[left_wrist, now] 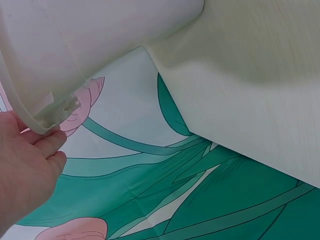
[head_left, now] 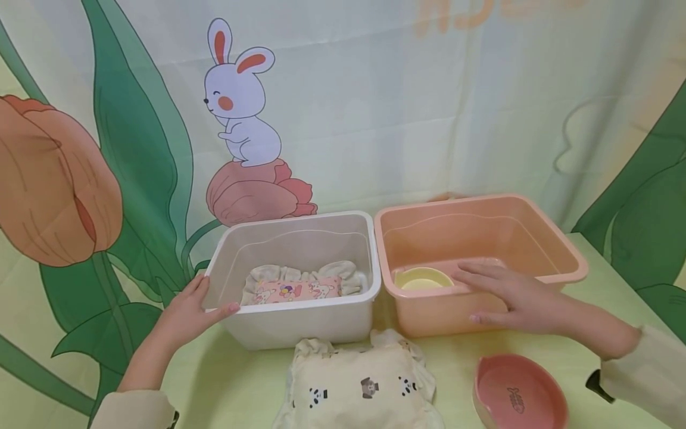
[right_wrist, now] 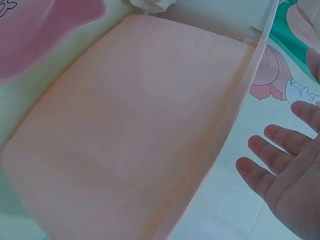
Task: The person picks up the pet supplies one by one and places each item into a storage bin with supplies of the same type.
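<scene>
My left hand grips the left rim of a white plastic bin; in the left wrist view its fingers curl under the lip. Inside that bin lies a small frilled pillow with a pink rabbit print. Beside it stands a peach plastic bin, holding a yellow bowl. Over this bin's front rim hovers my right hand, empty, with fingers spread; the right wrist view shows them apart from its wall. A cream frilled pillow with animal prints lies in front of the bins.
A pink bowl-like dish with a pointed lip sits on the pale green tabletop at the front right. Behind the bins hangs a printed cloth with a rabbit and tulips. The two bins stand nearly touching.
</scene>
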`<state>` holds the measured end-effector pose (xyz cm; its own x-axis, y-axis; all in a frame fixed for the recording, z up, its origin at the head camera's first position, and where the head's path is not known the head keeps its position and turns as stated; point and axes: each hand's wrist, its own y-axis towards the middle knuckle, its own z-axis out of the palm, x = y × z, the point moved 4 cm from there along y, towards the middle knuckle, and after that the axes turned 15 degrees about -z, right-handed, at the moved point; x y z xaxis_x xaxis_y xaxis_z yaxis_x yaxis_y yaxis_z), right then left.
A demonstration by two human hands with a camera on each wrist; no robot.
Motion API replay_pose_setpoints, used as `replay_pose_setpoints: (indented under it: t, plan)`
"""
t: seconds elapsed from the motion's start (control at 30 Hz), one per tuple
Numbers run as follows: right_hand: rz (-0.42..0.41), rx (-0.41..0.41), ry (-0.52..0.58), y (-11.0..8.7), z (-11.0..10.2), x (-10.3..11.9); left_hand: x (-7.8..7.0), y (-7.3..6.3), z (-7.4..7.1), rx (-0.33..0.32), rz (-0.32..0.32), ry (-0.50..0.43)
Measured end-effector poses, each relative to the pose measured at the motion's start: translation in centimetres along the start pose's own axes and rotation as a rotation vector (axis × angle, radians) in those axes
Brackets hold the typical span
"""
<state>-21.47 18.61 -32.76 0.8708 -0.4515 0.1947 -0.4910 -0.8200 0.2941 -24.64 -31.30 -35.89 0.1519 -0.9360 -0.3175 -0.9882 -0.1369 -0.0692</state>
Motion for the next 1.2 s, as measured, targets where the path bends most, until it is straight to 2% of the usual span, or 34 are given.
replay_pose_setpoints:
  t: [0.33,0.67,1.07,1.2]
  plan:
    - [-0.008,-0.028,-0.008,-0.5,0.3,0.1,0.2,0.1,0.1,-0.001,-0.001,-0.006]
    - [-0.071,-0.072,-0.077,-0.6,0.4,0.4,0.1,0.1,0.1,-0.003,0.000,-0.005]
    - [-0.018,-0.048,-0.053,-0.6,0.9,0.3,0.2,0.0,0.1,0.009,-0.012,-0.009]
    - [-0.042,-0.067,-0.059,-0.7,1.3,0.1,0.2,0.1,0.1,0.008,-0.011,-0.007]
